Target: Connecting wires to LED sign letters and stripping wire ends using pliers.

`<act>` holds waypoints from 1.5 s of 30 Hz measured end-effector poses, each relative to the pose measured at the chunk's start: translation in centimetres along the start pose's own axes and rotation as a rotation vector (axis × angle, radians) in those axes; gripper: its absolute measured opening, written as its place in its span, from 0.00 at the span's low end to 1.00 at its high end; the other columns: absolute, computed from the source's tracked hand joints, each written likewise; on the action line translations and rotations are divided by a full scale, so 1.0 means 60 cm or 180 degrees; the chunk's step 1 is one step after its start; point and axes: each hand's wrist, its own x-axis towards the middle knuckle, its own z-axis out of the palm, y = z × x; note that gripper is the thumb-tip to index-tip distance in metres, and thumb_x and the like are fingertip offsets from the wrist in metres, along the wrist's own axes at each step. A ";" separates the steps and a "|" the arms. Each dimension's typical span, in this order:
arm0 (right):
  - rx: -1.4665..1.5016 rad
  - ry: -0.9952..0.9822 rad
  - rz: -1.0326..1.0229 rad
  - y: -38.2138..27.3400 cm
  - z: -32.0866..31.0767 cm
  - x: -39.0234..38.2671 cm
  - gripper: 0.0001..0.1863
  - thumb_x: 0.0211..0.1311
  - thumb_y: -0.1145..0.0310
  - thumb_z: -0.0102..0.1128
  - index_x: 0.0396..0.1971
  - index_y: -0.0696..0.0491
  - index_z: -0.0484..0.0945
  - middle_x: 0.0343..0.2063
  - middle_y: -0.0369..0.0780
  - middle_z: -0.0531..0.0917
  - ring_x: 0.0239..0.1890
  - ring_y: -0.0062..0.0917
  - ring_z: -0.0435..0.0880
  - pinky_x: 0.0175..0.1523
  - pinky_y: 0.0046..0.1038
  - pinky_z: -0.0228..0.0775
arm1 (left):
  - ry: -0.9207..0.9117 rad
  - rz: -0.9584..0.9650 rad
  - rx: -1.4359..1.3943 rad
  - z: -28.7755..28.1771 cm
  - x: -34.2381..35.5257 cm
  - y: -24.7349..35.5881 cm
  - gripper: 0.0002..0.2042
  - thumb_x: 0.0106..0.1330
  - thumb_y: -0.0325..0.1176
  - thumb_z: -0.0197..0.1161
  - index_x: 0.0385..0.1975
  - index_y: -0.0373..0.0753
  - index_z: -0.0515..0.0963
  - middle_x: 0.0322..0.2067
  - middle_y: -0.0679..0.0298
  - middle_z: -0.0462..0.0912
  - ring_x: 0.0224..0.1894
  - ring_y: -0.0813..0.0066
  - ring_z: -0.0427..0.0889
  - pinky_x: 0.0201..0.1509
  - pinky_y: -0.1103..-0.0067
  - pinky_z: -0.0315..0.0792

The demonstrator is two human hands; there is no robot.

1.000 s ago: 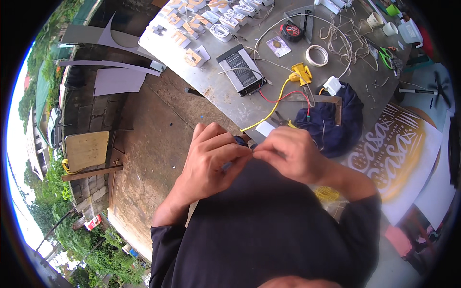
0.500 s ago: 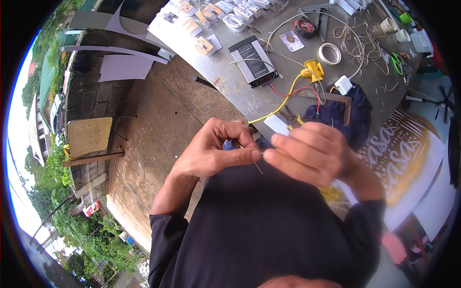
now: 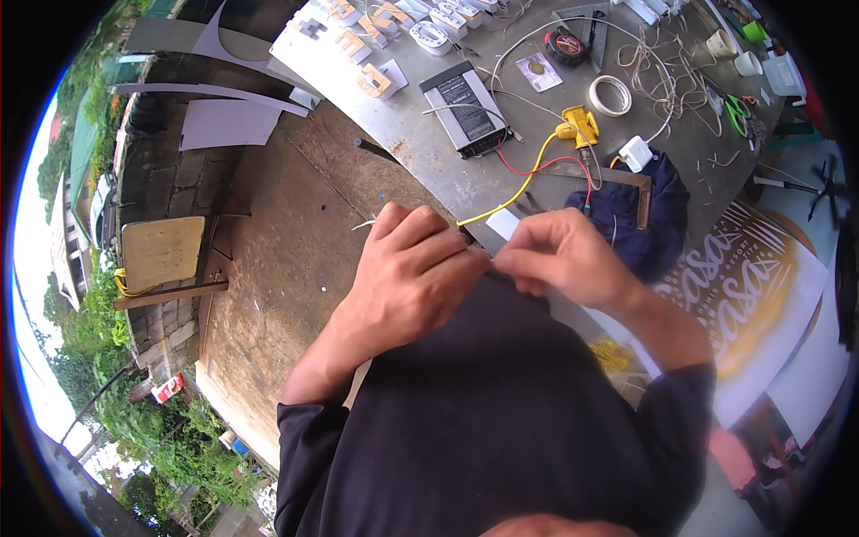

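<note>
Both hands meet in front of my dark shirt, close to the table's near corner. My left hand [image 3: 413, 279] is closed, knuckles up, around a thin wire; a short white end of the wire [image 3: 363, 224] sticks out beyond its knuckles. Thumb and forefinger of my right hand [image 3: 568, 264] are pinched together against the left fingertips. What lies between those fingertips is too small and covered to make out. Just beyond the hands, a yellow cord [image 3: 523, 204] runs to a yellow socket [image 3: 577, 128] on the metal table [image 3: 407, 148].
On the table are a black-and-silver power supply [image 3: 463, 109], a tape roll [image 3: 610, 96], a tape measure [image 3: 565, 45], green-handled scissors [image 3: 738, 116], a metal square [image 3: 643, 201] on dark cloth, tangled cable [image 3: 671, 80] and several block letters [image 3: 382, 80]. Printed sheets [image 3: 752, 304] lie at right.
My left hand has turned from a thumb-and-finger pinch to a closed grip with knuckles up. My right hand has shifted slightly left and turned. The thin strand below the fingers is out of sight.
</note>
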 end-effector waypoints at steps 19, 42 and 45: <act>-0.1888 0.0680 -0.2264 0.009 0.009 -0.018 0.08 0.54 0.73 0.70 0.34 0.55 0.85 0.30 0.37 0.86 0.31 0.25 0.85 0.35 0.27 0.75 | -0.0620 -0.1051 -0.1876 -0.011 -0.004 0.002 0.05 0.55 0.29 0.75 0.28 0.39 0.85 0.24 0.68 0.80 0.31 0.71 0.74 0.36 0.74 0.66; 0.0676 0.1477 0.1070 0.091 0.007 -0.074 0.18 0.66 0.66 0.68 0.52 0.58 0.80 0.33 0.35 0.86 0.36 0.14 0.83 0.43 0.20 0.72 | 0.0955 -0.2680 -0.4592 0.076 -0.025 -0.012 0.12 0.77 0.35 0.58 0.47 0.33 0.81 0.30 0.69 0.79 0.35 0.83 0.73 0.42 0.84 0.67; 0.0658 0.1449 0.1048 0.086 0.030 -0.080 0.17 0.65 0.69 0.69 0.51 0.59 0.80 0.32 0.36 0.86 0.36 0.15 0.83 0.41 0.21 0.72 | 0.0769 -0.2409 -0.4276 0.077 -0.010 -0.005 0.12 0.77 0.35 0.58 0.48 0.32 0.79 0.35 0.63 0.84 0.38 0.79 0.79 0.47 0.82 0.71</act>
